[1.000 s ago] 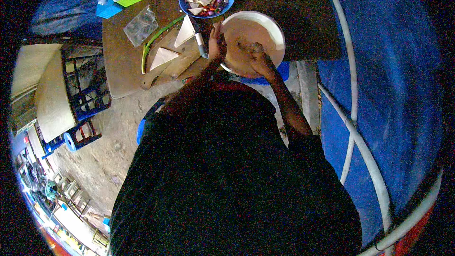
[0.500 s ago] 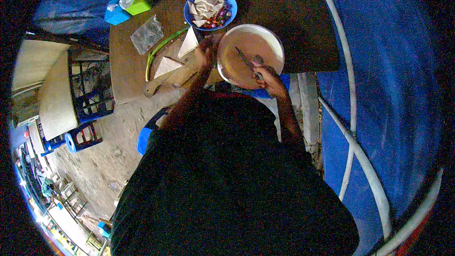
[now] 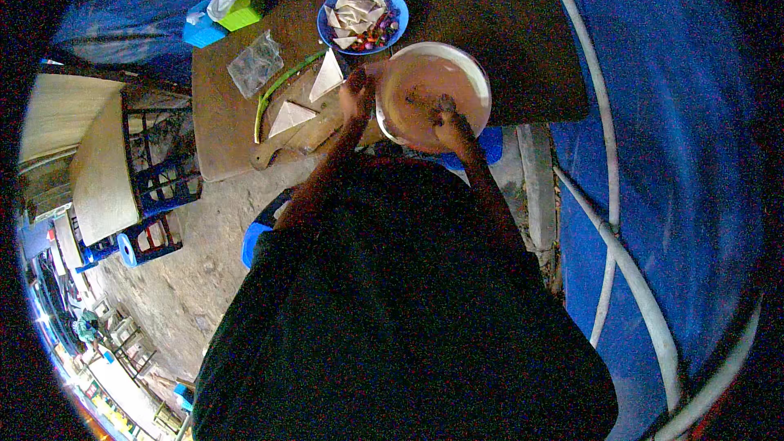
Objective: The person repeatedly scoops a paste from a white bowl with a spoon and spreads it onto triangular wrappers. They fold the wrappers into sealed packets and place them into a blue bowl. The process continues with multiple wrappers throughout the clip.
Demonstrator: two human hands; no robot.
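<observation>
A wide pale basin (image 3: 482, 86) of cloudy brownish liquid stands at the table's near edge. My right hand (image 3: 452, 128) is closed on a knife and reaches over the basin. The knife's blade (image 3: 418, 101) is only faintly visible, and I cannot tell how much of it is under the liquid. Beside the basin's left rim is my left hand (image 3: 356, 100), its fingers too dark and blurred to read. To its left, two off-white triangular pieces (image 3: 291, 119) lie on a wooden cutting board (image 3: 282, 153). Along the board's far edge runs a long green strip (image 3: 286, 78).
Behind the basin, a blue bowl (image 3: 403, 23) holds more white triangles over red and purple chopped pieces. A clear plastic bag (image 3: 255, 64) and blue and green containers (image 3: 236, 12) are at the table's far left. Blue sheeting with a pale pole (image 3: 600, 98) borders the right.
My right hand has shifted slightly left and the knife has turned, so its blade shows less. The left hand stays near the basin's rim.
</observation>
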